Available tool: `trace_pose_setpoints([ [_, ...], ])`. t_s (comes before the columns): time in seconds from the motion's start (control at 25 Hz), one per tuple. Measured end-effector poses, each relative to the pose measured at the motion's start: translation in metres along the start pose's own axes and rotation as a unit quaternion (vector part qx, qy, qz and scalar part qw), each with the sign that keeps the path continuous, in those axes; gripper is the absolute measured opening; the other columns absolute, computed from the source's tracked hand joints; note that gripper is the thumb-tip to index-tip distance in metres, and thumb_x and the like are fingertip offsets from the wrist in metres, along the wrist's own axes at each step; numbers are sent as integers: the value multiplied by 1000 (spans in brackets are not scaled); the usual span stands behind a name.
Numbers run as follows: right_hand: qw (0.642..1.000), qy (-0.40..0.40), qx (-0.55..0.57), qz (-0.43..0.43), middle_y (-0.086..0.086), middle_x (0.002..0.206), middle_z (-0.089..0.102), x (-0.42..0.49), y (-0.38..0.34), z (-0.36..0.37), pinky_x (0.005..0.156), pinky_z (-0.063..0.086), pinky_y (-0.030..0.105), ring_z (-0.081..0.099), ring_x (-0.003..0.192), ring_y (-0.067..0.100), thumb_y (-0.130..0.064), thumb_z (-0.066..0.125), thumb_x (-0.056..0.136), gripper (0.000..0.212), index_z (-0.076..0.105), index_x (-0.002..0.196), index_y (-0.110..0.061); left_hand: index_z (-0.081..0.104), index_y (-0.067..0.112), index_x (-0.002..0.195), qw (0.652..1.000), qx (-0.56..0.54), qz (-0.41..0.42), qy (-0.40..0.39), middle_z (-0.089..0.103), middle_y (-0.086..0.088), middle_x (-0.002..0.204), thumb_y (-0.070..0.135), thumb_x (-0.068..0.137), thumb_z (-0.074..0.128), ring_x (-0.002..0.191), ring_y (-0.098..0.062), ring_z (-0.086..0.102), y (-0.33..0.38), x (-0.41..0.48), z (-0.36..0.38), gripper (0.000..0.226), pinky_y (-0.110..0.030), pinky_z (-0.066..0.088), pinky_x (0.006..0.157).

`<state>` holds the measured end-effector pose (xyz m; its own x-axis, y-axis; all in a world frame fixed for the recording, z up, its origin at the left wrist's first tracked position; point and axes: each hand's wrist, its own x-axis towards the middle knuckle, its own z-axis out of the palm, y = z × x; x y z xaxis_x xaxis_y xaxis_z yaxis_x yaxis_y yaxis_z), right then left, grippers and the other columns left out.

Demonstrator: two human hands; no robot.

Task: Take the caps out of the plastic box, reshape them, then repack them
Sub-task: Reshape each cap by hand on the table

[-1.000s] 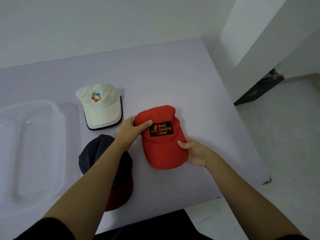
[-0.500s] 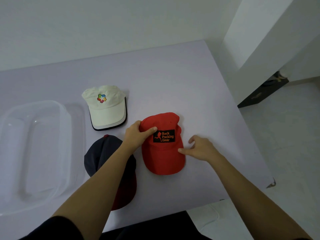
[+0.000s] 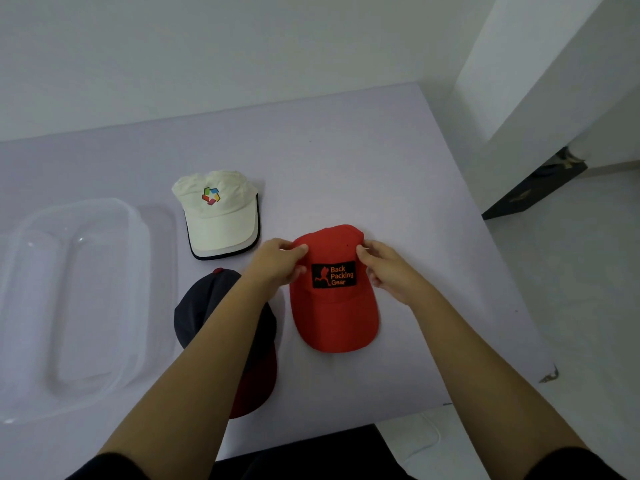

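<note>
The red cap (image 3: 335,308) lay on the lilac table (image 3: 363,161) near its front edge, brim toward the person and its black patch (reading "Back Packing Gear") facing up. Both hands were on its crown. The left hand (image 3: 277,263) gripped the left side, thumb laid across the front above the patch and fingers curled round behind. The right hand (image 3: 388,271) pinched the right side between thumb and bent fingers.

A white cap (image 3: 221,221) with a coloured logo sat just beyond the left hand, apart from the red one. A dark cap (image 3: 195,310) with a red brim lay beneath the left forearm, close beside the red cap. At the table's left stood the clear plastic box (image 3: 136,220); whether a lid lay with it was hard to tell through the transparent plastic.
</note>
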<state>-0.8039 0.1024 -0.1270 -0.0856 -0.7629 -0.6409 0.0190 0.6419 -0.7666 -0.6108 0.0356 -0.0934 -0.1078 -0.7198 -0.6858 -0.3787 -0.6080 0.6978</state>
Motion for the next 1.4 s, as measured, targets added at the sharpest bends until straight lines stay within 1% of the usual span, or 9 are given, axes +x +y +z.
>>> trace_pose_setpoints([
  [0.12, 991, 18, 135, 13, -10, 78, 52, 2, 5, 8, 44, 32, 15, 33, 46, 2, -30, 56, 93, 11, 59, 101, -23, 50, 4, 99, 979, -204, -18, 10, 54, -8, 75, 7, 95, 52, 50, -7, 53, -6, 1, 9, 5, -12, 45, 42],
  [0.24, 989, 37, 141, 29, -6, 65, 48, 2, 10, 5, 45, 33, 16, 32, 42, 1, -30, 60, 90, 13, 65, 90, -18, 50, 9, 87, 969, -244, -3, 34, 52, -8, 76, 6, 97, 47, 58, -10, 50, -10, 0, 11, 11, -11, 45, 43],
  [0.48, 992, 103, 66, 28, -8, 63, 51, 6, 0, 8, 53, 40, 19, 41, 48, 3, -34, 59, 90, 19, 65, 92, -16, 54, 5, 93, 981, -179, -7, 74, 58, -8, 70, 9, 96, 50, 47, -7, 54, -16, 6, 8, 7, -14, 48, 45],
  [0.64, 992, 72, 79, 66, -6, 63, 46, 5, -11, -3, 48, 40, 15, 39, 49, 3, -25, 55, 93, 14, 59, 81, -18, 60, 5, 79, 994, -67, 0, 91, 60, -10, 64, 7, 94, 47, 39, -5, 52, -18, 13, -4, 20, -22, 50, 59],
  [0.84, 991, 85, 63, 86, -5, 67, 42, 4, -16, -9, 47, 29, 18, 29, 51, 6, -17, 56, 92, 10, 62, 84, -19, 62, 10, 79, 994, -13, 8, 107, 62, -8, 67, 9, 93, 51, 52, -12, 56, -17, 13, -4, 18, -32, 54, 76],
  [1.0, 993, 86, -42, 61, -5, 81, 50, 0, -28, -7, 53, 31, 20, 37, 58, 7, -39, 59, 89, 28, 65, 106, -19, 62, 2, 87, 995, -75, 2, 66, 58, -7, 65, 14, 93, 55, 45, -7, 53, -7, 5, -3, 15, -17, 48, 48],
  [1.08, 995, 85, -49, 30, -6, 93, 56, 0, -34, -4, 63, 37, 23, 48, 71, 7, -34, 60, 89, 32, 64, 115, -14, 61, 4, 89, 995, -85, -2, 55, 56, -6, 65, 15, 93, 56, 40, -3, 49, -5, 3, 1, 13, -13, 41, 39],
  [1.24, 979, 134, -152, -20, -3, 119, 62, 0, -37, -3, 91, 45, 33, 57, 104, 13, -44, 63, 84, 41, 61, 118, -21, 63, 5, 104, 996, -41, 12, 79, 60, -5, 67, 20, 94, 55, 48, -8, 52, -3, -3, -1, 19, -15, 43, 42],
  [1.4, 924, 222, -280, -137, -8, 119, 62, -19, -52, 6, 88, 45, 32, 58, 108, 14, -50, 55, 85, 39, 60, 117, -27, 60, 10, 121, 982, 48, 125, 133, 64, 5, 84, 26, 93, 54, 55, -5, 62, 19, -26, -21, 33, -16, 47, 51],
])
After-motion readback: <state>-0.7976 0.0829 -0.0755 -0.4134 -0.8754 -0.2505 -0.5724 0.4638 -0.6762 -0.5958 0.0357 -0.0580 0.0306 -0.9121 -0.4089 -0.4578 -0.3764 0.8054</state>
